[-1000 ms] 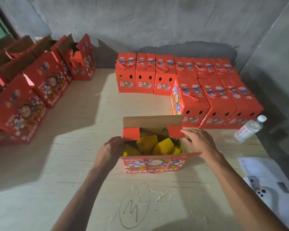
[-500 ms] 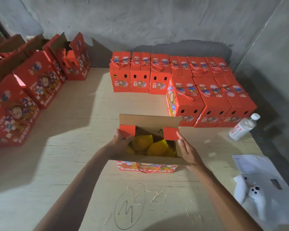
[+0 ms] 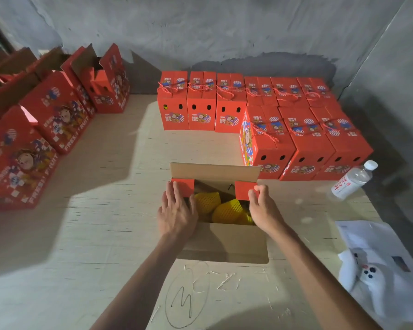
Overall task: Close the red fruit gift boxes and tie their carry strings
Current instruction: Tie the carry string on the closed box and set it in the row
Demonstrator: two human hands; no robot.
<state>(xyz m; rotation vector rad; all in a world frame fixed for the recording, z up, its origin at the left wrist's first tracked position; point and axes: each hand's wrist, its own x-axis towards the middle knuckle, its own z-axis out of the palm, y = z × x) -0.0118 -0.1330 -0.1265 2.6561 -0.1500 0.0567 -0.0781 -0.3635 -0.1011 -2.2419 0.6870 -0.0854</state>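
Observation:
An open red fruit gift box (image 3: 224, 244) stands on the wooden table in front of me, its brown near flap lying towards me and its far flap (image 3: 215, 171) upright. Yellow net-wrapped fruit (image 3: 227, 208) shows inside. My left hand (image 3: 175, 210) lies with straight fingers on the left red side flap (image 3: 183, 184). My right hand (image 3: 264, 208) pinches the edge of the right red side flap (image 3: 243, 189) with thumb and fingers.
Several closed, string-tied red boxes (image 3: 267, 129) stand at the back right. A row of open red boxes (image 3: 57, 115) lines the left side. A water bottle (image 3: 352, 181) and white papers (image 3: 377, 265) lie to the right. Concrete walls close off the back and right.
The box's near flap has dropped towards me, hiding its printed front. Both hands moved from the box's sides up onto the two red side flaps.

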